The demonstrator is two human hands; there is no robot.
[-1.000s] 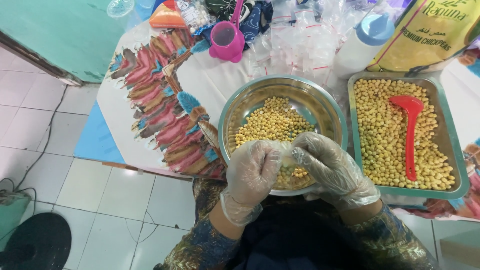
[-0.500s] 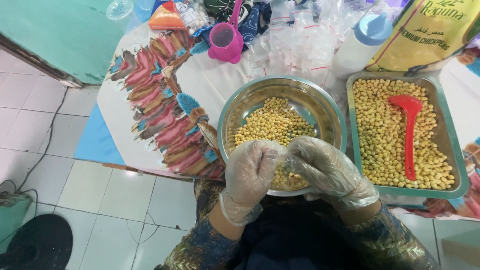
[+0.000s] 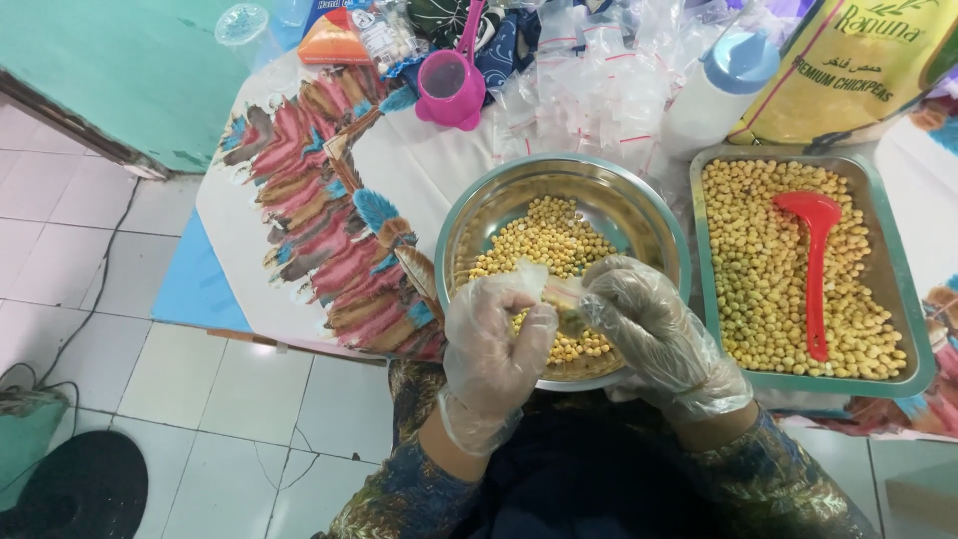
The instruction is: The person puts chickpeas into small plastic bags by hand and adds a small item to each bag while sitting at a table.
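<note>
Both my hands wear thin clear plastic gloves and meet over the near rim of a round steel bowl (image 3: 639, 205) of yellow chickpeas (image 3: 544, 240). My left hand (image 3: 494, 344) and my right hand (image 3: 649, 329) together pinch a small clear plastic bag (image 3: 549, 289) with chickpeas inside. The bag is mostly hidden between the fingers.
A rectangular steel tray (image 3: 903, 374) full of chickpeas holds a red scoop (image 3: 816, 260) at the right. Behind the bowl lie several empty clear bags (image 3: 589, 95), a pink cup (image 3: 449, 90), a white bottle with blue cap (image 3: 723, 80) and a large yellow chickpea sack (image 3: 848, 65). Tiled floor lies left.
My hands have shifted slightly on the small bag, fingers closing tighter at its top. The bowl, tray and scoop have not moved.
</note>
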